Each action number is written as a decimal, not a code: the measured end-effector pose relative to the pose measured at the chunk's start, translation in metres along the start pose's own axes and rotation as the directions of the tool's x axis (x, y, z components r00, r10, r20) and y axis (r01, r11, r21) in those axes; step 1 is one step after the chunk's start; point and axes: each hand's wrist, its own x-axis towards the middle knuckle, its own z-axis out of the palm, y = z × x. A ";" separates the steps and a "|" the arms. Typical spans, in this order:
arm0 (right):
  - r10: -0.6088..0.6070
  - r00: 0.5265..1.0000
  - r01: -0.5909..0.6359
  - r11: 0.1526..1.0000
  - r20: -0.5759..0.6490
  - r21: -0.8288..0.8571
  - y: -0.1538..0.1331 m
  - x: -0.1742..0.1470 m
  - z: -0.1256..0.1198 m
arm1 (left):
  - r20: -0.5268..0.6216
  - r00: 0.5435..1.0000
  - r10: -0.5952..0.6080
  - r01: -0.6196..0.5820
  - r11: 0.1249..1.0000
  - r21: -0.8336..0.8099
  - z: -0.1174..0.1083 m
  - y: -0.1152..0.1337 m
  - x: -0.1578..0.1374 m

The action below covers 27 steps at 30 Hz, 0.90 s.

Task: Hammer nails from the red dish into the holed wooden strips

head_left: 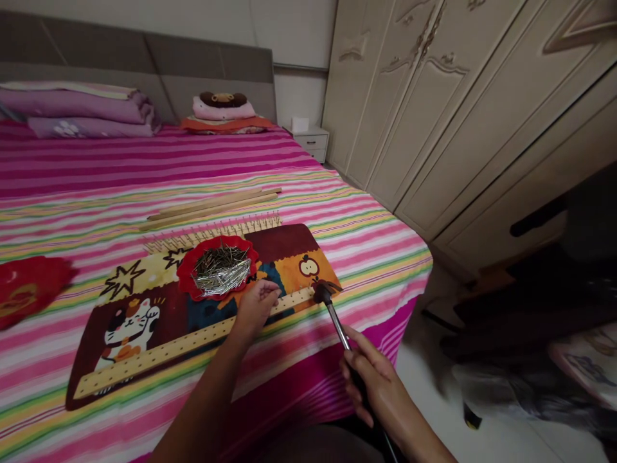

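Note:
My right hand (373,379) is wrapped round the dark handle of a hammer (339,326). The hammer's metal shaft leads up to a dark head at the right end of a pale wooden strip (193,341), which has rows of small holes. A few nails seem to stand up near that right end. Over the strip, my left hand (258,305) has its fingertips pinched together; what they hold, if anything, is too small to make out. Just beyond it, a red scalloped dish (186,283) contains many loose nails, dark ones behind and silvery ones in front.
Under the strip and dish lies a patterned mat (168,315) on a striped bed. Behind are a strip bristling with upright nails (216,230) and several plain wooden strips (212,206). Another red dish (33,283) sits left. The bed's edge drops off to the right, toward a wardrobe (434,109).

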 end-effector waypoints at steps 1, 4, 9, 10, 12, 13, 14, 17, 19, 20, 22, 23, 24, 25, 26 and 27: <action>0.001 1.000 -0.001 1.000 0.005 0.000 0.000 0.000 0.000 | -0.002 1.000 0.012 -0.012 1.000 0.007 0.000 -0.001 0.001; 0.005 1.000 -0.005 1.000 0.016 -0.009 0.001 0.000 0.001 | -0.013 0.999 0.047 -0.047 0.999 0.024 0.000 -0.005 0.001; 0.003 1.000 -0.003 0.999 0.016 -0.036 0.003 0.000 0.002 | 0.005 0.995 0.100 -0.100 0.992 0.083 0.000 -0.008 -0.001; 0.006 1.000 -0.005 0.999 0.020 -0.041 0.003 -0.001 0.003 | 0.007 0.993 0.115 -0.115 0.987 0.115 0.000 -0.009 -0.001; 0.019 0.999 -0.017 0.998 0.034 -0.053 0.003 -0.001 0.004 | 0.008 0.989 0.145 -0.143 0.970 0.197 0.000 -0.010 -0.003; 0.021 0.999 -0.019 0.998 0.040 -0.057 0.003 -0.001 0.005 | 0.009 0.987 0.157 -0.155 0.958 0.240 0.000 -0.010 -0.004; 0.020 0.999 -0.017 0.998 0.047 -0.058 0.002 -0.001 0.006 | 0.011 0.986 0.166 -0.163 0.947 0.276 0.001 -0.010 -0.005; 0.012 0.997 -0.008 0.998 0.071 -0.057 0.000 0.002 0.009 | 0.029 0.985 0.171 -0.170 0.924 0.342 0.002 -0.009 -0.007; 0.006 0.995 0.001 0.998 0.102 -0.069 -0.002 0.005 0.014 | 0.034 0.983 0.178 -0.177 0.909 0.378 0.003 -0.007 -0.007; 0.005 0.993 0.004 0.997 0.119 -0.080 -0.004 0.007 0.016 | 0.036 0.983 0.182 -0.182 0.901 0.395 0.004 -0.007 -0.008; 0.003 0.989 0.011 0.995 0.145 -0.095 -0.008 0.010 0.023 | 0.040 0.982 0.187 -0.186 0.890 0.417 0.004 -0.005 -0.008; 0.003 0.989 0.012 0.995 0.150 -0.101 -0.011 0.011 0.026 | 0.040 0.981 0.188 -0.187 0.889 0.419 0.005 -0.005 -0.008; 0.003 0.989 0.013 0.994 0.151 -0.107 -0.013 0.011 0.029 | 0.037 0.982 0.188 -0.186 0.890 0.416 0.005 -0.005 -0.007; -0.001 0.989 0.017 0.994 0.148 -0.110 -0.015 0.012 0.032 | 0.031 0.981 0.189 -0.185 0.893 0.411 0.005 -0.005 -0.007; -0.010 0.989 0.027 0.993 0.149 -0.112 -0.017 0.013 0.035 | 0.024 0.981 0.191 -0.184 0.896 0.405 0.005 -0.006 -0.006; -0.018 0.988 0.036 0.993 0.151 -0.116 -0.019 0.015 0.038 | 0.017 0.981 0.192 -0.183 0.899 0.397 0.005 -0.007 -0.006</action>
